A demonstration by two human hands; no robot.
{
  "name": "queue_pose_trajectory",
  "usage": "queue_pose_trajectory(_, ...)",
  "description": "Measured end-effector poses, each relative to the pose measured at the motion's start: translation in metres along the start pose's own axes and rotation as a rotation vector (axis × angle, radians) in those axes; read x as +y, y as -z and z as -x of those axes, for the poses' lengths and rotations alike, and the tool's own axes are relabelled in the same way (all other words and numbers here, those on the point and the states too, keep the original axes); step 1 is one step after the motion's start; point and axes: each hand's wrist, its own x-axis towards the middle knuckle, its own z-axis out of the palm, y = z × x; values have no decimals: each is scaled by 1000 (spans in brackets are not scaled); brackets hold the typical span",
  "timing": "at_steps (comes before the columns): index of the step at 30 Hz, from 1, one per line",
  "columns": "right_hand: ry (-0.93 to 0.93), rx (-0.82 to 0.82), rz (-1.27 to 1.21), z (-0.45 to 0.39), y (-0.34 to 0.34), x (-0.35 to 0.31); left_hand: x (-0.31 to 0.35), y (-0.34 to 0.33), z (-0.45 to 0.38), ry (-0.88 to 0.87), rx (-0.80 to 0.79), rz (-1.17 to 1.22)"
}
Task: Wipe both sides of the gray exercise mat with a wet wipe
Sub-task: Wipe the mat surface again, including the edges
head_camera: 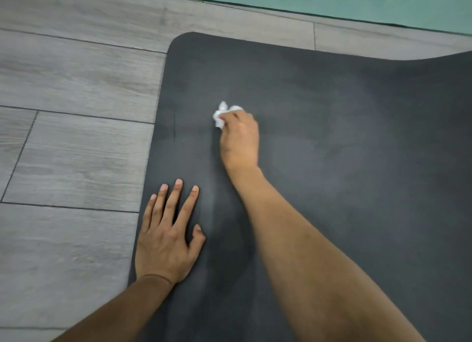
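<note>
gray exercise mat (pixel 332 162) on wood-look floor (pixel 76 86), right hand (pixel 238 137) clutching crumpled wet wipe (pixel 222 114) at 12 o'clock, left hand (pixel 166 239) flat, fingers spread, at 7 o'clock edge

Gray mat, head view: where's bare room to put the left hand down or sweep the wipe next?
Free: the wide stretch of gray mat right of the right hand and forearm, and the strip between the wet wipe and the mat's far rounded corner. The wood floor left of the mat is bare too. Crowded: the near-left edge, where the left hand presses flat.
</note>
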Motion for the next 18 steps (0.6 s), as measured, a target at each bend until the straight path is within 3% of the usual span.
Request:
queue_pose_trajectory(2, 186, -130, -77, 17, -22, -57, -1, -2, 1, -6, 11, 12)
queue_pose_trajectory(4, 305, -194, -97, 24, -24, -74, -2, -4, 1, -22, 26, 22)
queue_pose_trajectory(8, 351, -112, 82, 18, 14, -1, -2, -1, 2, -20, 47, 19)
queue_pose_trajectory(11, 124, -60, 177, 26, 75, 85, -1, -1, 3, -13, 48, 26)
queue_pose_trajectory(13, -51, -117, 208, 37, 107, 115, -1, -1, 1, -10, 42, 12)
queue_pose_trajectory(16, -192, -217, 180, 37, 119, 101, 0, 1, 3, -7, 14, 4)
queue_pose_trajectory(18, -339, -263, -65, 27, 126, 78, 1, 3, 2, -1, 16, 13)
